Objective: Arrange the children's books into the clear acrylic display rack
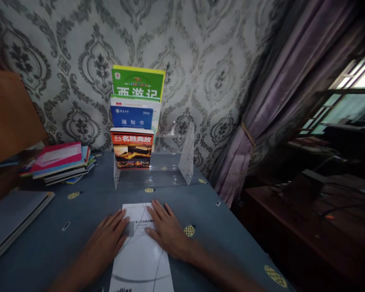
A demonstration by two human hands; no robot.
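A white booklet (pixel 142 261) with grey curved lines and small dark print lies on the blue-grey tablecloth in front of me. My left hand (pixel 107 235) rests along its left edge, fingers stretched out and pointing away from me. On the opposite edge lies my right hand (pixel 166 233), its fingers spread over the cover and the thumb reaching inward. Neither hand is closed round the booklet. Beyond it stands a clear tiered book rack (pixel 187 158). Its left side holds a red-topped book (pixel 134 150), a blue booklet (pixel 132 117) and a green book (pixel 138 79), stepped upward toward the back.
A stack of books and papers (pixel 61 158) sits at the back left. Nearer, a large flat book (pixel 15 219) lies by the left edge. A brown box-like object (pixel 12 113) rises behind. On the right are a purple curtain (pixel 261 89) and a dark reddish table (pixel 286 219) with cables.
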